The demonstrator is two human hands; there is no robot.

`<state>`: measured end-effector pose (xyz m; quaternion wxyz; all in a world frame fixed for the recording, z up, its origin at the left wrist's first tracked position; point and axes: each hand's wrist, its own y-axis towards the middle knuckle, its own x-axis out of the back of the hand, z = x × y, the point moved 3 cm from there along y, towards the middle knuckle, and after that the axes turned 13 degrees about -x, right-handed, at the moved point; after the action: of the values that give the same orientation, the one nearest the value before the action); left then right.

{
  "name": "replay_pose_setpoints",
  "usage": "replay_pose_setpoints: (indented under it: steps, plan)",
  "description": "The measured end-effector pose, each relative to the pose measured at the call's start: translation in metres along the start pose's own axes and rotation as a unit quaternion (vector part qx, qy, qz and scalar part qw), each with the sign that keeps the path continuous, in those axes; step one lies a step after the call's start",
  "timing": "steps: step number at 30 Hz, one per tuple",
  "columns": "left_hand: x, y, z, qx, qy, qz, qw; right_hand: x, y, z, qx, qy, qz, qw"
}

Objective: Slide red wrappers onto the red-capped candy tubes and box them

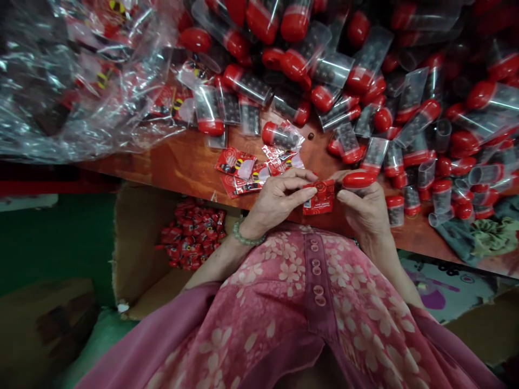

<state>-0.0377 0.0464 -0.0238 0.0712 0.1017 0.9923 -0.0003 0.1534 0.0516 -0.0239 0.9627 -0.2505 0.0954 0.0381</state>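
My left hand (279, 199), with a green bead bracelet at the wrist, pinches the left side of a small red printed packet (319, 201). My right hand (365, 208) has its fingers wrapped round a container with a red cap (359, 179); the rest of that container is hidden by the hand. Its fingertips are beside the packet's right edge. Just beyond my left hand lie several flat red packets (239, 165) with black and yellow figures. A clear tube of dark beads with a red cap (281, 135) rests on clear wrapping behind them.
Red-capped clear tubes (336, 70) are heaped across the back and right of the wooden table (174, 162). Clear plastic bags (101, 81) cover the left. Below the front edge, a cardboard box (138, 248) holds red packets (194, 232). Green cloth (492, 232) lies at right.
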Motion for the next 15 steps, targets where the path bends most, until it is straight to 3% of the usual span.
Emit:
replay_pose_setpoints:
  steps: [4,10,15]
  plan:
    - [-0.001,0.002,0.0,0.002,-0.013,-0.031,0.999,-0.004,-0.002,-0.004,-0.009,-0.031,0.007,0.999]
    - [-0.01,-0.001,0.006,0.138,-0.118,0.012,0.983,-0.002,0.001,-0.003,0.036,-0.067,-0.042,0.996]
    - [-0.013,0.001,0.014,0.17,-0.128,-0.005,0.977,0.0,0.003,-0.006,0.047,-0.089,-0.034,0.994]
